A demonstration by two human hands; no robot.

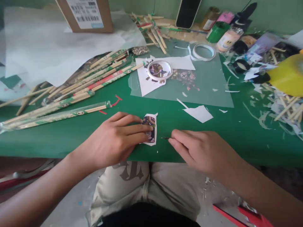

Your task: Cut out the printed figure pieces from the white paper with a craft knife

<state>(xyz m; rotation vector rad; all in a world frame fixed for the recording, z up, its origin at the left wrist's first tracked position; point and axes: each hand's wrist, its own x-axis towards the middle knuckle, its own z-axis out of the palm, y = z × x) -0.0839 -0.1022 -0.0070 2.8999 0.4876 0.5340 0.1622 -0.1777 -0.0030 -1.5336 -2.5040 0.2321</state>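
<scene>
My left hand (125,134) lies flat with outstretched fingers on a small dark patterned paper piece (150,122) with a white border, on the green tabletop. The fingers cover much of its left side. To the right, my right hand (193,145) is closed in a pinch around a thin pointed tool (165,138); only its slim dark tip shows, so its kind is unclear. The tip points left, a little apart from the paper piece. Beyond the hands, a white tape roll (148,70) rests over a printed paper (145,86).
Wrapped chopsticks (94,86) lie at the left, near a cardboard box (87,19). A second tape roll (204,52) and a white paper scrap (200,114) lie beyond my right hand. Paint jars (217,32), a phone (188,14), a yellow object (287,75) and paper shreds crowd the back and right.
</scene>
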